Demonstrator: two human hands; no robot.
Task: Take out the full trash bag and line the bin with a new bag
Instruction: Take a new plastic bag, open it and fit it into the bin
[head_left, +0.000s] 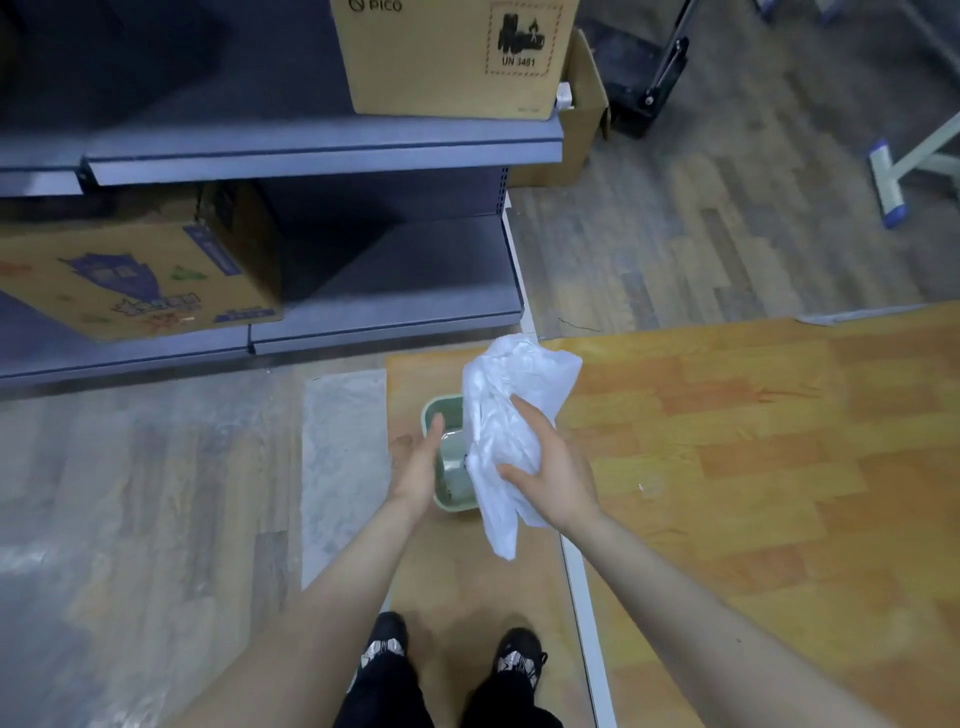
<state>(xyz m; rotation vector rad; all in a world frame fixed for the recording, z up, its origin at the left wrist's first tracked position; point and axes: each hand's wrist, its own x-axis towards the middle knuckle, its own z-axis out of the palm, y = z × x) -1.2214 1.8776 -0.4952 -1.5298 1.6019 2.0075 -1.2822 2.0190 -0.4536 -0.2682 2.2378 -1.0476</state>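
A small pale green bin (441, 408) stands on the floor in front of my feet. My right hand (550, 467) grips a crumpled white plastic bag (514, 389) just above the bin's right side, so the bag hides that half of the bin. Its lower end hangs down past the near rim. My left hand (418, 462) reaches down along the bin's left edge with straight fingers, beside or touching the rim. The part of the bin's inside that shows looks bare and greyish.
A blue-grey metal shelf unit (322, 150) stands right behind the bin, with cardboard boxes (140, 270) on its levels. More boxes (582, 119) and a black cart base sit at the back right. A white strip (587, 623) runs along the floor to the right of my shoes (384, 639).
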